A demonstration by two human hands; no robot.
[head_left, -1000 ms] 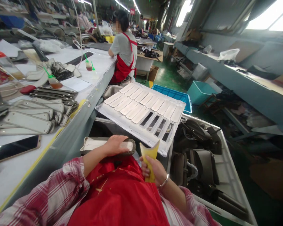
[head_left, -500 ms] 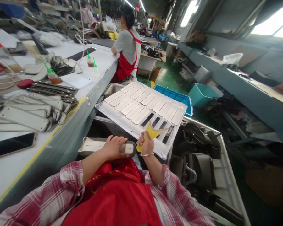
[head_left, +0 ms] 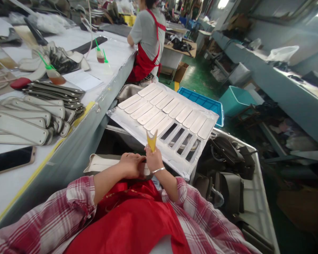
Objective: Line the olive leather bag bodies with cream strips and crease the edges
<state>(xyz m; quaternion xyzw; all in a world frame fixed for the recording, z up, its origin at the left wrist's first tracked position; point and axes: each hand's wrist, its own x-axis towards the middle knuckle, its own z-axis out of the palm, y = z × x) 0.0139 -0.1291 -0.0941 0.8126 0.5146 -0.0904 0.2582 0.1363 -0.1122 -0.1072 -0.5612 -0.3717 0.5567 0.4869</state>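
Observation:
Across my lap lies a long, narrow grey bag piece [head_left: 102, 163] with a pale inner face, partly hidden by my forearm. My left hand [head_left: 132, 165] is curled over its right part, holding it. My right hand [head_left: 154, 160] is closed round a yellow scraper [head_left: 151, 141] whose forked end points up and away from me. The two hands are close together at the piece's right end. Just beyond them is a white-covered board [head_left: 175, 162] bearing rows of pale, rounded strips [head_left: 148, 114], with several dark slots near its right corner.
Left, a worktable [head_left: 106, 77] carries stacked grey strips [head_left: 21, 123], glue bottles [head_left: 54, 76] and a phone [head_left: 13, 160]. Right, a bin [head_left: 262, 197] holds dark bags [head_left: 228, 190]. A blue crate [head_left: 201, 102] stands behind the board. A co-worker [head_left: 148, 38] in a red apron sits ahead.
My right hand has moved left toward my left hand, turning the scraper more upright. My left hand's fingers have curled more over the bag piece. The camera view has tilted down slightly.

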